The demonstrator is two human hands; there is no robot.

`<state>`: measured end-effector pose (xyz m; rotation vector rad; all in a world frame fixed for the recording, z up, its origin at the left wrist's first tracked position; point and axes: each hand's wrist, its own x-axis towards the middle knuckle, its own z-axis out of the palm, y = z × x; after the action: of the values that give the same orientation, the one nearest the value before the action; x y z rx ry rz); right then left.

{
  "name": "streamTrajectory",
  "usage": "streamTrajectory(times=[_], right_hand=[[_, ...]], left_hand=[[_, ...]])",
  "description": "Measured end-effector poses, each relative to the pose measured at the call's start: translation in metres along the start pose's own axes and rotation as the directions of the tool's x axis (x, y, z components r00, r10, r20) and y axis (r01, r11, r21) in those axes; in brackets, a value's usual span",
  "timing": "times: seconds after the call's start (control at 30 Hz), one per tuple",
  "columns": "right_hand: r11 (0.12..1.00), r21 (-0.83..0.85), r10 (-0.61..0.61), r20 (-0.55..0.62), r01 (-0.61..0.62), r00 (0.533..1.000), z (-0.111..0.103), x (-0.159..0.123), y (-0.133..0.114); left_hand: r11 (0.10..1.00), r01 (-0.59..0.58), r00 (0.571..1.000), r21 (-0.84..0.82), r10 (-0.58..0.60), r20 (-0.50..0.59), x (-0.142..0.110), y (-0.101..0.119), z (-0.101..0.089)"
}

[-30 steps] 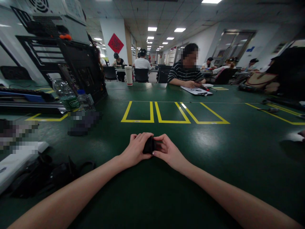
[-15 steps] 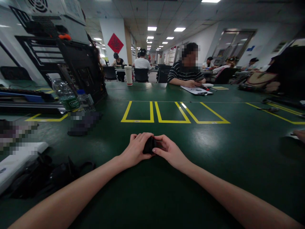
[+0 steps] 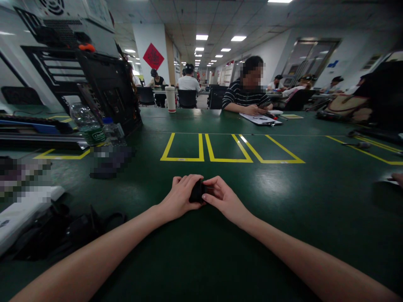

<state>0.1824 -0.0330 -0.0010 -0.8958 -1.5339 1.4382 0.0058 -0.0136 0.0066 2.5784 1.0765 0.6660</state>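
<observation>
Small black object (image 3: 197, 192): at the near, middle part of the green table (image 3: 239, 251), held between two bare hands. Mostly covered, so its exact shape cannot be made out; nor can I tell whether it rests on the surface or is slightly raised.

Left hand (image 3: 179, 198) wraps it from the left, fingers arched over the far side and thumb along the near side. Looks like the steadying grip, since most of the palm backs it. Right hand (image 3: 225, 200) meets its right edge with thumb and forefinger, the other fingers curled behind; a fingertip hold, probably for finer control. Hands close together, both clamped on the object, which lies nearer the left palm than the right.

Beyond the object: yellow tape frames (image 3: 231, 160) in a row, presumably marking set places on the table. Left of the object, near the wearer: black gear with a strap (image 3: 72, 230), likely put aside to leave elbow room. Farther left and beyond it: a large clear bottle (image 3: 86, 123) beside a blue-capped bottle (image 3: 111, 132), both standing well apart from the object, perhaps out of the arms' way. Across the table, beyond and right of the object: a seated person in a striped top (image 3: 244, 98), clipboard (image 3: 260, 120) in front.
</observation>
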Motion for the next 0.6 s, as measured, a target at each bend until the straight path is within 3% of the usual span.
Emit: streamTrajectory(times=[0.13, 0.27, 0.6], right_hand=[[0.999, -0.032, 0.023, 0.036, -0.022, 0.999, -0.0031, 0.0005, 0.0018], [0.998, 0.062, -0.033, 0.062, 0.029, 0.998, -0.0041, 0.0006, 0.0062], [1.000, 0.010, 0.007, -0.013, -0.007, 1.000, -0.0004, 0.0006, 0.0027]], left_hand=[[1.000, -0.001, 1.000, 0.002, 0.001, 0.015, 0.0002, 0.0007, -0.0006], [1.000, 0.001, 0.999, 0.019, 0.000, -0.034, 0.0006, -0.0027, 0.0039], [1.000, 0.005, 1.000, 0.005, -0.005, 0.017, 0.0011, 0.0028, -0.0024]])
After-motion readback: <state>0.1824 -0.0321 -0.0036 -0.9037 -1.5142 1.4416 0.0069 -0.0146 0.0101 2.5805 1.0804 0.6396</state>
